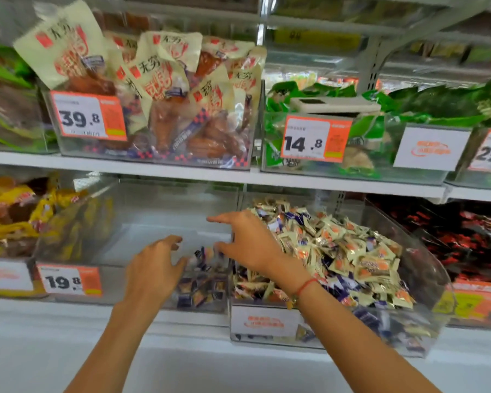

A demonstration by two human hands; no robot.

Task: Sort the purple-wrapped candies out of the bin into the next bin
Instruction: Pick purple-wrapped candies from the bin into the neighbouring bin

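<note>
Both hands hover over two clear plastic bins on a white shelf.

The left hand and right hand are spread, holding nothing, above small glossy purple-wrapped candies lying jumbled, with no common direction, in the left clear bin; the right clear bin holds heaped cream and purple wrappers.

Both hands reach over the clear middle bin at the frame's centre. The left hand and right hand hover with fingers spread above a small heap of purple candies. Right of it, a fuller bin holds mixed candies.
</note>
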